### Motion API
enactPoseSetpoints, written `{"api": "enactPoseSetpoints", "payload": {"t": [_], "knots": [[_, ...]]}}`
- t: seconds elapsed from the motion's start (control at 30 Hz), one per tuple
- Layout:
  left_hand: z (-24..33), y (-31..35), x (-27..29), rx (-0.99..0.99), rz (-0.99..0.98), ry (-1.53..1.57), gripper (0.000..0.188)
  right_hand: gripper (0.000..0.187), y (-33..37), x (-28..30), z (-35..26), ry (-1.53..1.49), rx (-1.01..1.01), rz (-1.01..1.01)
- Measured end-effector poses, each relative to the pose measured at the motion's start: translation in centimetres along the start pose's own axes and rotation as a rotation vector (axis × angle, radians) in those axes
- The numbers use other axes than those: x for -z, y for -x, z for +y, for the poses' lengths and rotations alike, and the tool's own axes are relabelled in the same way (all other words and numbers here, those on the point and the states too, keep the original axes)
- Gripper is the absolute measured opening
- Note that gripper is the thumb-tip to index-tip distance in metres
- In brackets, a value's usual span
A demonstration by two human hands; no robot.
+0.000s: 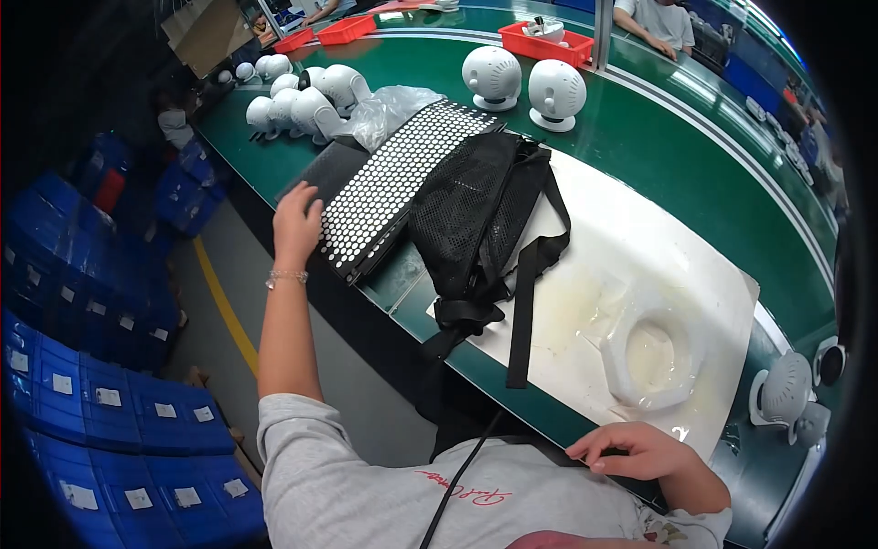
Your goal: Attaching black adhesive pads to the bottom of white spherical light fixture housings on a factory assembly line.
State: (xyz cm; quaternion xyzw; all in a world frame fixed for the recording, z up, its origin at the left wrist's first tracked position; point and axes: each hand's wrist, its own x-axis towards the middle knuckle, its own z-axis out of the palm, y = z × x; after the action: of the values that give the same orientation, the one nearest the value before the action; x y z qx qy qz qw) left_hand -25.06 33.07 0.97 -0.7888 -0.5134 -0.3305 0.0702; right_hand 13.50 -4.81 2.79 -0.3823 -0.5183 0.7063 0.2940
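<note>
My left hand (pixel 297 222), a beaded bracelet at its wrist, is at the near edge of a dark flat sheet (pixel 327 174). Its fingers are slightly bent and apart; whether they touch the sheet I cannot tell. Beside it lies a black panel with rows of white dots (pixel 384 178). A black mesh bag (pixel 466 210) with a hanging strap rests to the right of the panel, partly on a white board (pixel 594 229). My right hand (pixel 636 450) hovers by the board's near edge, fingers loosely curved and apart, with nothing seen in it. A white ring-shaped holder (pixel 654 357) sits on the board.
White round-headed devices (pixel 494 75) stand on the green bench (pixel 631 119), with several more (pixel 311 101) at the far left by a clear plastic bag (pixel 389 114). Red trays (pixel 549 44) lie farther back. Blue crates (pixel 119 403) are stacked on my left. Other people work across the bench.
</note>
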Motion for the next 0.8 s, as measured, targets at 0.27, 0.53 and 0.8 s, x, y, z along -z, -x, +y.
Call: {"api": "enactPoseSetpoints", "payload": {"t": [0.27,0.53,0.8], "knots": [[-2.9,-1.6,1.1,0.511,-0.44,0.279,0.044,0.01,4.3,-0.7,1.7,-0.372,0.124,0.324],[-4.4,-2.2,1.6,0.501,-0.504,0.279,0.03,0.02,6.7,-1.6,3.5,-0.363,0.344,0.74],[-4.7,-2.4,0.0,0.216,-0.006,0.078,0.022,0.04,8.0,-1.4,1.4,-0.178,0.337,0.844]]}}
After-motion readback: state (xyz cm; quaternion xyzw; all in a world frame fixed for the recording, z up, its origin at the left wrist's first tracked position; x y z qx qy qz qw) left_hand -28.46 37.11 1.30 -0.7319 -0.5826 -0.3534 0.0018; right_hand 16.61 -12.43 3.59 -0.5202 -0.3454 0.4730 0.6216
